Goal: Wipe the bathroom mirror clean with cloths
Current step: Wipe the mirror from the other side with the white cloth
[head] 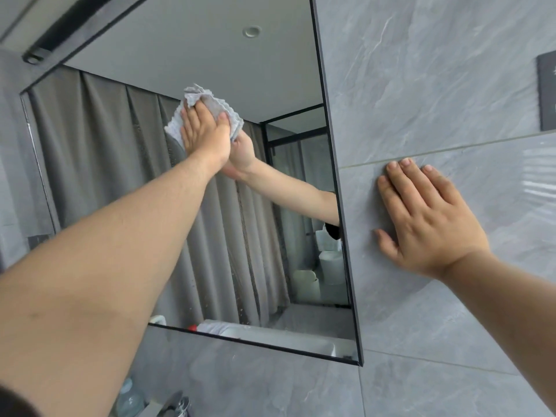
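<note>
Where the grey tiled wall [421,85] fills the right side, a black-framed mirror [186,49] hangs on it to the left, and its glass reflects a pleated grey curtain [90,152], a ceiling and a glazed door. A black bar [60,34] runs above the mirror's top edge, and a dark plate [546,91] sits on the wall at the far right. Low at the left, under the mirror, a clear bottle [129,398] and part of a metal tap [177,401] show, both blurred. The left arm [120,251] reaches long and straight up across the glass and hides much of the mirror's lower left. The left hand [204,133] lies flat on a pale grey cloth [222,106], fingers straight and close together, thumb spread to the right, pressing the cloth against the upper middle of the mirror. The cloth bunches out above the fingertips and on both sides of the hand, and the reflected hand meets it from behind. The right hand [430,221] rests palm-down on the bare wall just beside the mirror's right edge, fingers straight and slightly spread, holding nothing, with its forearm coming in from the lower right.
</note>
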